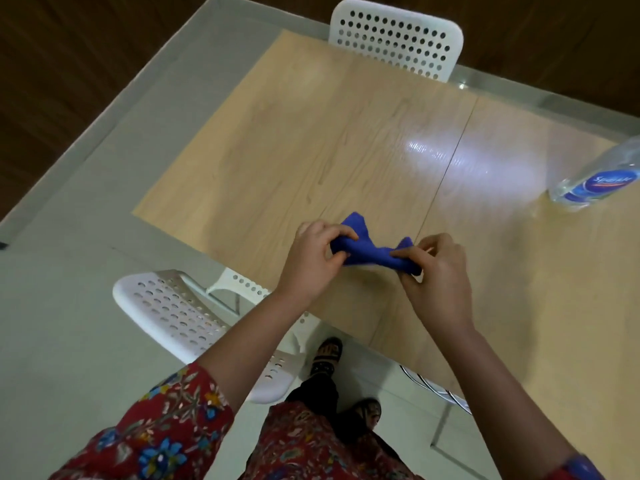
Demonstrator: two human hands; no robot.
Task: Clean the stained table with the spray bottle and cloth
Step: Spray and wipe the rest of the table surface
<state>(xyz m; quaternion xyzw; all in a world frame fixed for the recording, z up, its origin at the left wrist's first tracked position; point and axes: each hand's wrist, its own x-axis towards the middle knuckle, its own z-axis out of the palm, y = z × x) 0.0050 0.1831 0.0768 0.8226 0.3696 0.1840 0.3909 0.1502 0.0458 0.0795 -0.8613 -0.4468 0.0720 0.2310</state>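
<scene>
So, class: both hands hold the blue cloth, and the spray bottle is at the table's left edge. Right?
No: the head view shows the spray bottle at the table's right edge; left hand and right hand do hold the blue cloth.

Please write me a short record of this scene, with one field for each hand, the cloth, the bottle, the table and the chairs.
cloth: blue, bunched, held between both hands over the table
left hand: pinches the cloth's left end
right hand: pinches the cloth's right end
spray bottle: clear, blue label, on the table at far right, untouched
table: light wood, glare patch, no stain clearly visible
chairs: white far chair; white near chair
</scene>
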